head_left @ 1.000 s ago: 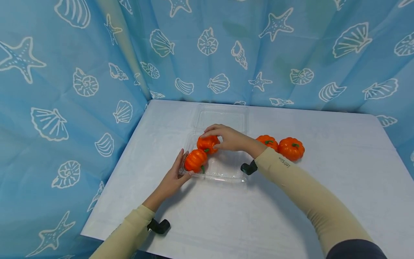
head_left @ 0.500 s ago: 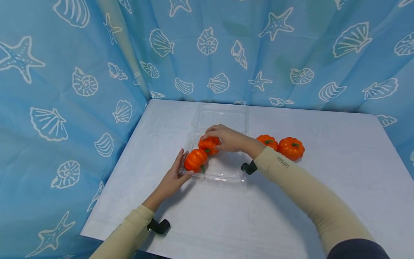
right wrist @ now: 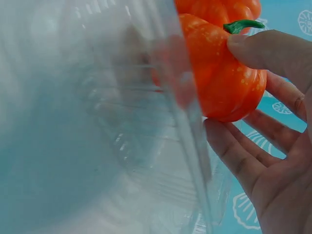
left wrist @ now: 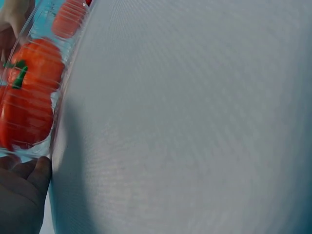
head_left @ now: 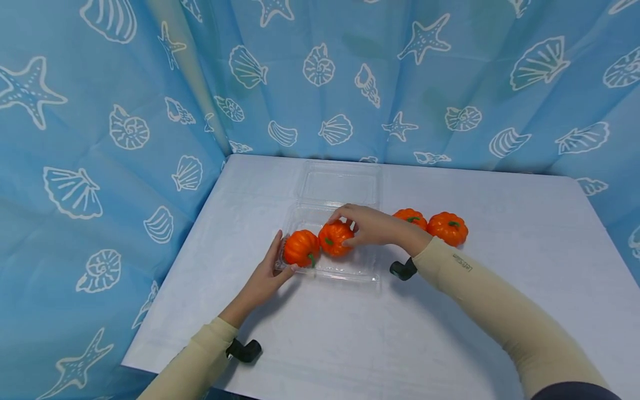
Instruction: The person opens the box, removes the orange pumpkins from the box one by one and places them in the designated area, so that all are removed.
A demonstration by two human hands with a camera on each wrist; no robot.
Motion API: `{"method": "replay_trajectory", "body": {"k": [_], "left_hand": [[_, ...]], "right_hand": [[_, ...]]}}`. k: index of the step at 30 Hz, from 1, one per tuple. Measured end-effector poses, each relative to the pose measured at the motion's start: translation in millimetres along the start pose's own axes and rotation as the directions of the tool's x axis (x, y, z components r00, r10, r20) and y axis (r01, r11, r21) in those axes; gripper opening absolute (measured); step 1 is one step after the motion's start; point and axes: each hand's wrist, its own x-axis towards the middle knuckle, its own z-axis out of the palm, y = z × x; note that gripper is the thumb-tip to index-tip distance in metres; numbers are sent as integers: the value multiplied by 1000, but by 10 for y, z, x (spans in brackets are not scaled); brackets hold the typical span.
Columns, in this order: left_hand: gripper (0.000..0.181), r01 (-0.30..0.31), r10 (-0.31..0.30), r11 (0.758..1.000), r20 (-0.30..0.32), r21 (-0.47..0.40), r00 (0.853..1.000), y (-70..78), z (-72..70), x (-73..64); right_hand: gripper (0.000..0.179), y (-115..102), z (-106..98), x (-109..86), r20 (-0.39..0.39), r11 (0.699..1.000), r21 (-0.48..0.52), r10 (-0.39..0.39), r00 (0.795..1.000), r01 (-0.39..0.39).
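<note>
A small orange toy pumpkin point(head_left: 336, 241) with a green stem is in the clear plastic container point(head_left: 360, 272), held by my right hand point(head_left: 372, 225). Its thumb and fingers sit on opposite sides of that pumpkin point(right wrist: 219, 73) in the right wrist view. Close beside it on the left lies a second pumpkin point(head_left: 301, 248), inside the container's left end. My left hand point(head_left: 261, 283) holds the container's near left corner, thumb on the front side and fingers along the left. In the left wrist view, the left fingertips point(left wrist: 41, 170) touch the container's end.
Two more orange pumpkins, one partly behind the right forearm point(head_left: 411, 216) and one further right point(head_left: 448, 228), rest on the white table point(head_left: 525, 250). The container's lid point(head_left: 340, 183) lies opened flat toward the back. Behind hangs a blue shell-patterned curtain point(head_left: 285, 72).
My right hand has moved right and toward me, bringing its pumpkin from behind the other one to its right side. The left hand stays at the container's corner.
</note>
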Motion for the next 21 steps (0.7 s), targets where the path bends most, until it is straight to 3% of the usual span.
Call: {"method": "replay_trajectory", "body": {"k": [7, 21], "left_hand": [[91, -21, 21, 1000, -26, 7, 999, -258, 32, 73], [91, -29, 29, 999, -19, 21, 999, -254, 37, 72]], "right_hand": [[48, 22, 46, -153, 32, 995, 94, -18, 999, 15], [47, 56, 113, -224, 2, 985, 166, -35, 999, 34]]}}
